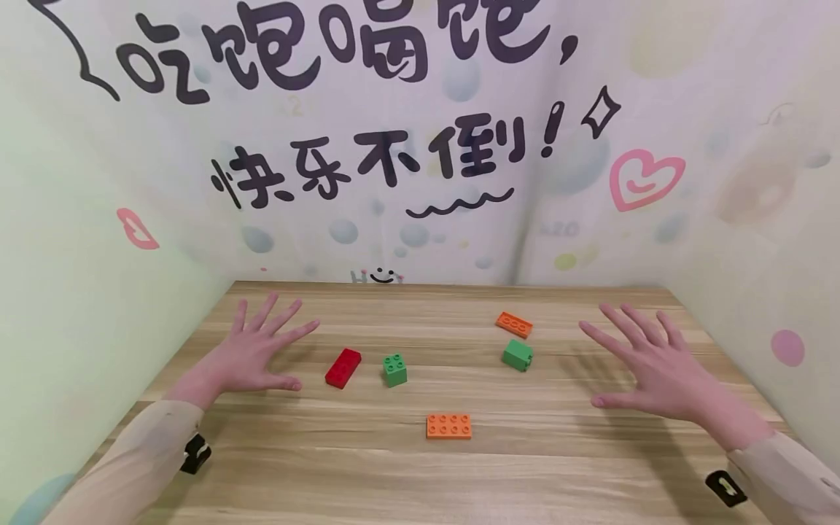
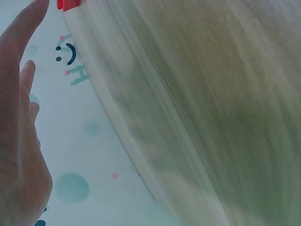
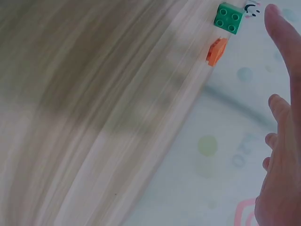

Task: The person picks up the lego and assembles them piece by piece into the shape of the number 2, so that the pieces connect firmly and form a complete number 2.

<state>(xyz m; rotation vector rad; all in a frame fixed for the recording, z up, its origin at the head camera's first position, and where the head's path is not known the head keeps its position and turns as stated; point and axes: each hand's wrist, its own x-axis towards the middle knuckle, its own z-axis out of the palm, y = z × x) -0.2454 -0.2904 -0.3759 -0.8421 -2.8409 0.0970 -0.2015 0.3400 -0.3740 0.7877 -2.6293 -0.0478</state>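
1. One red brick lies left of centre on the wooden bench, with a studs-up green brick near its right.
2. A studs-up orange brick lies nearest, around centre.
3. Farther right, a tipped green brick sits just nearer than an upturned orange brick.
4. The left hand, fingers spread and holding nothing, is left of the red brick.
5. The right hand, likewise spread, is right of the tipped green brick.
6. Behind, a pale backdrop bears black lettering.

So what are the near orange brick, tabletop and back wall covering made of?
Near orange brick: likely moulded plastic, smooth solid colour, crisp round studs.
Tabletop: wood or laminate, low sheen; streaky grain fits both.
Back wall covering: probably fabric, matte; soft vertical crease, could be plastic sheet.
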